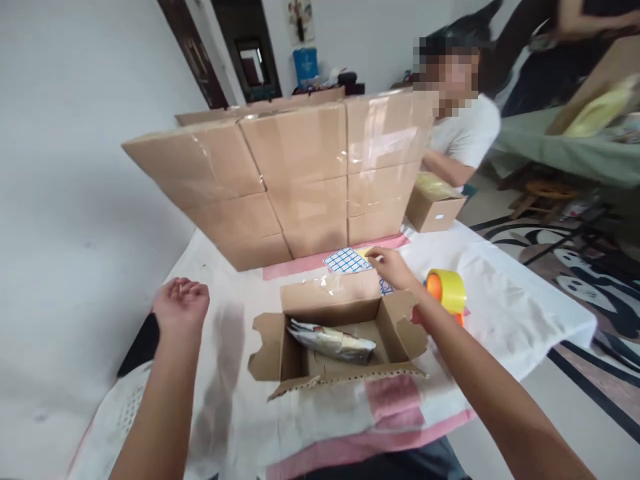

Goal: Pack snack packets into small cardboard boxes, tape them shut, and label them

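Progress is judged as partial: the open carton [340,337] is loaded with one wrapped packet [333,343], its flaps are spread and unsealed, and no label is seen on it. Closing, taping and labelling are judged as left to do. A wall of sealed cartons [295,177] is stacked beyond the grip, across the far edge of the worktop [515,300].

The right hand [393,267] is extended past the far flap of the open carton. Its fingers are drawn together at the tips, pinched at the near edge of the label sheet [346,260], a sheet of small blue-bordered stickers lying flat on the worktop. Whether a single sticker is lifted cannot be told. Just to the right of this grip a yellow tape roll on an orange dispenser [447,291] is set on the worktop, near the forearm.

The left hand [181,303] is held clear of everything, well to the left of the open carton, palm up, fingers loosely curled; nothing is gripped or touched.

Further right of the right-hand grip, a small carton [434,207] is placed before a seated person [463,137] in a white shirt, whose hands are kept separate from the work described.
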The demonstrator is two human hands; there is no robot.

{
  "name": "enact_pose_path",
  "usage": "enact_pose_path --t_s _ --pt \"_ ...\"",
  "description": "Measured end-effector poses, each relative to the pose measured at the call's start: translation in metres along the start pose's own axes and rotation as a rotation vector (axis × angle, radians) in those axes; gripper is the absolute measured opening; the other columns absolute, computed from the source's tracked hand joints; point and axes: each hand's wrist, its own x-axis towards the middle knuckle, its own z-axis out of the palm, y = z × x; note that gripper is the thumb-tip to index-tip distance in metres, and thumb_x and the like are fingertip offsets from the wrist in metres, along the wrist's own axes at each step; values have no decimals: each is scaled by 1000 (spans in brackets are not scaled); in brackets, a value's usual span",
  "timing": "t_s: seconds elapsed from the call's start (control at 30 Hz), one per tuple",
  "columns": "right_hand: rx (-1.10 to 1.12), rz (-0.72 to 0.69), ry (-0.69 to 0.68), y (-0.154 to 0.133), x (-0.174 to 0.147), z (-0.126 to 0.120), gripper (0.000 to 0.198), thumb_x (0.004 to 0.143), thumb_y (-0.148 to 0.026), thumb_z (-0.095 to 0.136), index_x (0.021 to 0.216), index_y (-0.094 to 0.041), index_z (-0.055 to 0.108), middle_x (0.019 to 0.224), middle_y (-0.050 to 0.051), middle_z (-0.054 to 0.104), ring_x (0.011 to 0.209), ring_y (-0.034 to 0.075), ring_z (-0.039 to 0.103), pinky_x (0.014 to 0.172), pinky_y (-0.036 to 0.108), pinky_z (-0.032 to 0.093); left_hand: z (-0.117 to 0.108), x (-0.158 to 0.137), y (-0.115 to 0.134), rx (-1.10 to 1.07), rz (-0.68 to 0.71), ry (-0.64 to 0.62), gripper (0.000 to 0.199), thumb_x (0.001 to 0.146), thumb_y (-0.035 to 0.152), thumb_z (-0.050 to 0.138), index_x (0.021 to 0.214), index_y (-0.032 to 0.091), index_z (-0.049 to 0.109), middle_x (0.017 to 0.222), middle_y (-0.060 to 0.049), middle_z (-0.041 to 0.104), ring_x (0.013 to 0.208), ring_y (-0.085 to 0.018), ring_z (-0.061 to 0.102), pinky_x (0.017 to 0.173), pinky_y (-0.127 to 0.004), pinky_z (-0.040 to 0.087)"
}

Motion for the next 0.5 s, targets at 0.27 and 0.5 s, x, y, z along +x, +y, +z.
enact_pose_path --t_s 0.27,0.5 --pt "870 -48 182 20 -146 -15 40 101 -51 53 133 -30 66 105 9 77 79 22 72 62 35 58 -49 -184 -32 276 377 -523 66 79 73 69 126 27 62 120 -11 68 112 -29 69 90 -43 61" --pt "479 -314 14 -16 -165 -2 39 105 -46 45 137 -35 64 110 7 78 130 32 53 112 59 39 -55 -207 -71 528 665 -876 117 58 92 59 153 25 46 156 -22 47 145 -42 44 120 -57 37"
